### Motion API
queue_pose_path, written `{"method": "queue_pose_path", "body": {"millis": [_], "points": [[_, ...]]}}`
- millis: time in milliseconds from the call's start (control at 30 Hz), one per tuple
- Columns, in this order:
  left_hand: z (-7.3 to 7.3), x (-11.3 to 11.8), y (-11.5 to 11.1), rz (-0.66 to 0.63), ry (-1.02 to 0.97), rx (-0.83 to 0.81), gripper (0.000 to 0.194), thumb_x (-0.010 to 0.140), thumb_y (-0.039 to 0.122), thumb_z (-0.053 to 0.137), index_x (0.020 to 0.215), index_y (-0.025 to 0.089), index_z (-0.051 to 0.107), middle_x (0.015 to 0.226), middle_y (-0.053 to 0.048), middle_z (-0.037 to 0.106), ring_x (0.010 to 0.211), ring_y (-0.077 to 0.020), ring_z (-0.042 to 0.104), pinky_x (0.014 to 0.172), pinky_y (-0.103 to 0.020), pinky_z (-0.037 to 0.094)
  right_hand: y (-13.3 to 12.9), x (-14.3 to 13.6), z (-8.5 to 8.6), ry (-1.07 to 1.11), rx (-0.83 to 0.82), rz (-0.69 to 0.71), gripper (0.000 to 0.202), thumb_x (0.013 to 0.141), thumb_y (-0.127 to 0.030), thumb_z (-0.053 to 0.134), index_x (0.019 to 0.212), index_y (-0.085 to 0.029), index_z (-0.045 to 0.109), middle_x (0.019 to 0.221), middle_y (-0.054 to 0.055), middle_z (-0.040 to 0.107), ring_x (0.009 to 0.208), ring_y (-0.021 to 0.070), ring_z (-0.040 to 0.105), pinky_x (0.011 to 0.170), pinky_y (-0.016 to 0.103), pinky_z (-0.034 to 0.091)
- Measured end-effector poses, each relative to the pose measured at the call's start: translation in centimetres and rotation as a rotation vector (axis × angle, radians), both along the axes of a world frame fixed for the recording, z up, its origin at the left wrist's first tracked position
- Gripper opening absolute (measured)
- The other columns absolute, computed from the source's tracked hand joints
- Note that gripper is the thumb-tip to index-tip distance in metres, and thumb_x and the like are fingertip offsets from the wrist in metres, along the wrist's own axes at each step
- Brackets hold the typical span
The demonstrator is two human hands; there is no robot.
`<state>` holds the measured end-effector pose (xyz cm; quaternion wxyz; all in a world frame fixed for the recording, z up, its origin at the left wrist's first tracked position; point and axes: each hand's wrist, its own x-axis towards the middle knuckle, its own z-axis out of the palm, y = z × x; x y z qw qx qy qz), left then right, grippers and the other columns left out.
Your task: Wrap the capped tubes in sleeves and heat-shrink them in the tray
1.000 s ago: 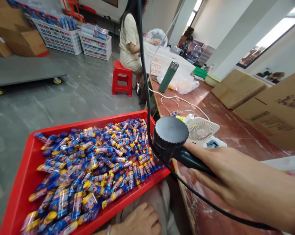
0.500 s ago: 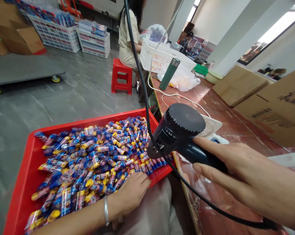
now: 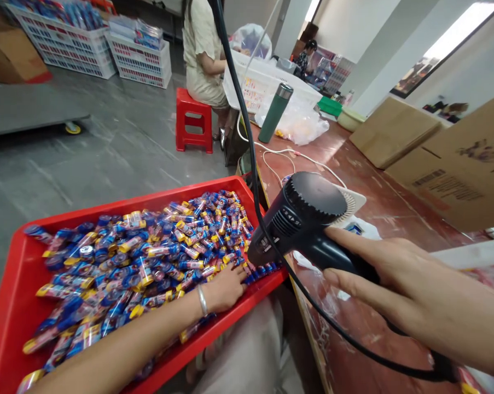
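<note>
My right hand [image 3: 394, 284] is wrapped round the handle of a dark hair dryer [image 3: 308, 210]. The dryer's nozzle points down and left over the right end of a red tray [image 3: 86, 203]. Many small tubes [image 3: 144, 268] with blue and yellow ends and printed wrappers fill the tray. At its near right side my left hand [image 3: 226, 287], a silver bangle on the wrist, rests on tubes close below the nozzle. Its fingers reach forward, slightly apart, and their tips are partly hidden among the tubes. Some tubes beside them lie in a row.
A black cord [image 3: 247, 120] hangs down across the view. On the reddish table [image 3: 378, 208] are a green flask [image 3: 275, 112], a small fan [image 3: 355, 205], a white cable and cartons [image 3: 447, 169]. A person [image 3: 203, 60] sits on a red stool [image 3: 193, 120] by a white basket [image 3: 271, 82].
My left hand has moved forward over the tray's rim, onto tubes near the nozzle. The dryer stays in my right hand with its nozzle still over the tray. The view has shifted slightly.
</note>
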<state>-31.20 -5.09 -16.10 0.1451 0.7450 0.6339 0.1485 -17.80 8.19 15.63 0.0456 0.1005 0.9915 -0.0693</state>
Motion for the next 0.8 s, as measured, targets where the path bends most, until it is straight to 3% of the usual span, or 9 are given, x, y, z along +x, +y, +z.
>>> {"method": "queue_pose_path", "body": {"millis": [167,367,567,800], "points": [[1.8,-0.7,-4.3,0.048,0.041,-0.003,0.019,0.096,0.029,0.048,0.092,0.019,0.064,0.1,-0.007,0.065,0.099,-0.0255,0.055,0.094,-0.045,0.036,0.8,0.5,-1.4,-0.113,-0.08,-0.041,0.035,0.092,-0.028,0.046,0.125,-0.021,0.056,0.094,0.008,0.074,0.075,0.0275,0.071,0.055,0.033,0.052],[3.6,-1.4,-7.9,0.051,0.085,0.032,0.017,0.097,0.031,0.048,0.094,0.02,0.062,0.104,-0.006,0.065,0.103,-0.0246,0.055,0.103,-0.046,0.029,0.9,1.0,-2.7,-0.165,-0.149,-0.085,0.039,0.093,-0.032,0.052,0.132,-0.026,0.052,0.098,0.007,0.073,0.08,0.0262,0.069,0.061,0.031,0.05],[4.1,-1.4,-9.6,0.002,0.186,0.085,0.021,0.097,0.027,0.046,0.111,0.021,0.061,0.118,-0.008,0.063,0.113,-0.0274,0.053,0.104,-0.049,0.028,0.1,0.6,-2.3,-0.203,-0.261,-0.102,0.029,0.094,-0.033,0.052,0.121,-0.027,0.058,0.093,0.003,0.071,0.078,0.0238,0.067,0.067,0.033,0.051],[5.3,-1.8,-12.5,-0.041,0.174,0.072,0.031,0.091,0.021,0.051,0.121,0.018,0.058,0.124,-0.011,0.062,0.122,-0.0292,0.049,0.11,-0.05,0.026,-0.2,1.1,-1.6,-0.086,-0.158,-0.003,0.035,0.092,-0.03,0.048,0.125,-0.024,0.056,0.097,0.006,0.073,0.077,0.0252,0.07,0.059,0.033,0.053]]}}
